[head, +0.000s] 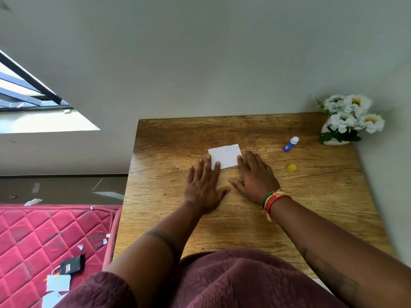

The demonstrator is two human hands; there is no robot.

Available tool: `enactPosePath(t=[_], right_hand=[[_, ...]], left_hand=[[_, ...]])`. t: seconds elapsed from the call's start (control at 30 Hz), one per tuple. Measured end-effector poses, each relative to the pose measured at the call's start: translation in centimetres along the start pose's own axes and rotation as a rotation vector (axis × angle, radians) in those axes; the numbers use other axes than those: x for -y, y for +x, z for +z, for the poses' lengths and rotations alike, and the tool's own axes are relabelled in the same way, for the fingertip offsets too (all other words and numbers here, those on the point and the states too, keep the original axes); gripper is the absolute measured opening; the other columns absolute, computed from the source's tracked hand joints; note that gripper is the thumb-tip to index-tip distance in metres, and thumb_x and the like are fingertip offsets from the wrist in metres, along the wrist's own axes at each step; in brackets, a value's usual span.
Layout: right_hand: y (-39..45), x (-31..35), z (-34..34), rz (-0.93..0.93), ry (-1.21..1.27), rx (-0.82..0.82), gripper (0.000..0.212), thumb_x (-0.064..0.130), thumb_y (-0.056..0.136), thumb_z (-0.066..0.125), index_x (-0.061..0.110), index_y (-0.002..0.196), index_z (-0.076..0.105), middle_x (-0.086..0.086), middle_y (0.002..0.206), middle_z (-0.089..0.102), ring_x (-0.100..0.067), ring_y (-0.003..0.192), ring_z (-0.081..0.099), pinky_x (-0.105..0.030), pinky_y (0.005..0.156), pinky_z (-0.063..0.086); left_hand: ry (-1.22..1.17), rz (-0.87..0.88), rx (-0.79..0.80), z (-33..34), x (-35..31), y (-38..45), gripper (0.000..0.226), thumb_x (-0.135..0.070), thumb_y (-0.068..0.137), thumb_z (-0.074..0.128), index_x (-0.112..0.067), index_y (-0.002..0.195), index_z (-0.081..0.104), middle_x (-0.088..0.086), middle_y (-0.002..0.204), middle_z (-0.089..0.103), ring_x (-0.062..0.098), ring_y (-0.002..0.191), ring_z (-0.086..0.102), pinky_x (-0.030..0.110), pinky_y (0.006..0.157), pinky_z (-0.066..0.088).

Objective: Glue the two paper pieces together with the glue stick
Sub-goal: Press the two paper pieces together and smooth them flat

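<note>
A small white paper rectangle (225, 155) lies flat on the wooden table (311, 196); I cannot tell whether it is one piece or two stacked. My left hand (204, 185) lies flat, palm down, with its fingertips on the paper's lower left corner. My right hand (255, 176) lies flat too, its fingertips touching the paper's right edge. The blue glue stick (290, 144) lies on its side to the right, its white tip bare. Its yellow cap (291, 168) sits apart on the table, nearer to me.
A white vase of white flowers (349, 121) stands in the table's far right corner against the wall. A red quilted mattress (44, 241) with paper scraps and a black object lies left of the table. The table's left edge is close to my left arm.
</note>
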State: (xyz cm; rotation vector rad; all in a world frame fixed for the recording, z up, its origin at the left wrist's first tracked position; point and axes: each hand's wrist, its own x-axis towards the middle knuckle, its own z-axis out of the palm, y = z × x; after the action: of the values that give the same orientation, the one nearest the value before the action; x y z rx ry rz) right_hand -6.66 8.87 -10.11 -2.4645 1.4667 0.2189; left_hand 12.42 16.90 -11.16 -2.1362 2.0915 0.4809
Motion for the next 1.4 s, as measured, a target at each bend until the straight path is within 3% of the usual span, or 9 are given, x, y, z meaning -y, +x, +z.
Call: enactPosePath(t=[0.17, 0.33, 0.47, 0.6, 0.8, 0.97, 1.17, 1.33, 1.4], right_hand=[[0.1, -0.3, -0.4, 0.002, 0.023, 0.009, 0.082, 0.069, 0.094, 0.035, 0.023, 0.159, 0.015, -0.007, 0.168, 0.007, -0.032, 0.155, 0.010, -0.051, 0.118, 0.026], [1.2, 0.9, -1.5, 0.061, 0.036, -0.053, 0.064, 0.060, 0.096, 0.039, 0.021, 0.146, 0.045, -0.009, 0.153, 0.037, -0.031, 0.141, 0.035, -0.049, 0.107, 0.039], [2.9, 1.3, -2.9, 0.115, 0.045, -0.046, 0.050, 0.054, 0.100, 0.040, 0.020, 0.128, 0.063, -0.009, 0.137, 0.051, -0.032, 0.125, 0.049, -0.047, 0.098, 0.047], [3.8, 2.0, -3.3, 0.156, 0.002, -0.029, 0.045, 0.041, 0.100, 0.046, 0.021, 0.141, 0.050, -0.014, 0.142, 0.047, -0.036, 0.125, 0.049, -0.048, 0.100, 0.044], [3.9, 3.0, -0.9, 0.123, -0.052, 0.022, 0.067, 0.033, 0.097, 0.043, 0.040, 0.158, 0.015, -0.017, 0.152, 0.026, -0.039, 0.135, 0.032, -0.052, 0.105, 0.036], [4.3, 1.1, -0.8, 0.203, -0.071, -0.019, 0.070, 0.037, 0.093, 0.041, 0.022, 0.158, 0.019, -0.013, 0.152, 0.026, -0.035, 0.134, 0.031, -0.051, 0.103, 0.037], [3.1, 0.5, -0.6, 0.138, -0.024, -0.027, 0.071, 0.032, 0.094, 0.044, 0.036, 0.157, 0.011, -0.016, 0.153, 0.027, -0.037, 0.137, 0.034, -0.052, 0.104, 0.039], [-1.1, -3.0, 0.6, -0.022, 0.063, -0.027, 0.057, 0.039, 0.104, 0.036, 0.038, 0.159, 0.020, -0.009, 0.169, 0.008, -0.029, 0.156, 0.011, -0.051, 0.119, 0.031], [-1.3, -3.2, 0.4, -0.023, 0.090, -0.033, 0.053, 0.041, 0.104, 0.037, 0.034, 0.157, 0.030, -0.009, 0.169, 0.013, -0.029, 0.156, 0.014, -0.049, 0.120, 0.031]], left_hand=[[0.006, -0.045, 0.009, 0.3, 0.7, -1.1, 0.095, -0.080, 0.093, 0.002, -0.016, 0.161, -0.013, 0.011, 0.168, -0.023, 0.029, 0.155, -0.019, 0.054, 0.126, -0.002], [-0.024, -0.111, -0.053, -1.7, -1.1, 0.5, 0.083, -0.066, 0.099, 0.013, -0.010, 0.160, 0.016, 0.021, 0.169, 0.007, 0.042, 0.148, 0.025, 0.054, 0.118, 0.027], [-0.013, -0.088, -0.078, -2.4, -0.8, 2.7, 0.071, -0.057, 0.103, 0.018, -0.020, 0.162, 0.005, 0.009, 0.171, 0.003, 0.043, 0.134, 0.036, 0.053, 0.106, 0.037], [0.064, -0.060, -0.019, -2.9, 0.0, 3.9, 0.062, -0.047, 0.106, 0.024, -0.021, 0.161, 0.012, 0.009, 0.171, 0.009, 0.045, 0.141, 0.029, 0.052, 0.109, 0.032], [0.111, -0.072, -0.021, -2.7, -0.4, 3.4, 0.061, -0.041, 0.108, 0.027, -0.020, 0.161, 0.008, 0.012, 0.171, 0.006, 0.044, 0.138, 0.032, 0.051, 0.107, 0.033], [0.128, -0.061, 0.003, -3.0, -0.2, 3.5, 0.063, -0.044, 0.108, 0.026, -0.020, 0.162, 0.005, 0.011, 0.171, 0.003, 0.042, 0.140, 0.031, 0.052, 0.109, 0.032], [0.132, -0.075, 0.017, -3.3, -0.6, 3.5, 0.063, -0.044, 0.108, 0.026, -0.020, 0.162, 0.003, 0.011, 0.171, 0.002, 0.043, 0.141, 0.029, 0.052, 0.109, 0.032], [0.127, -0.079, 0.028, -3.3, -0.6, 3.4, 0.063, -0.044, 0.108, 0.026, -0.020, 0.162, 0.002, 0.011, 0.171, 0.001, 0.044, 0.143, 0.026, 0.053, 0.111, 0.031], [0.123, -0.080, 0.030, -3.4, -0.6, 3.5, 0.063, -0.044, 0.108, 0.027, -0.021, 0.162, 0.003, 0.011, 0.171, 0.001, 0.044, 0.143, 0.026, 0.054, 0.111, 0.031]])
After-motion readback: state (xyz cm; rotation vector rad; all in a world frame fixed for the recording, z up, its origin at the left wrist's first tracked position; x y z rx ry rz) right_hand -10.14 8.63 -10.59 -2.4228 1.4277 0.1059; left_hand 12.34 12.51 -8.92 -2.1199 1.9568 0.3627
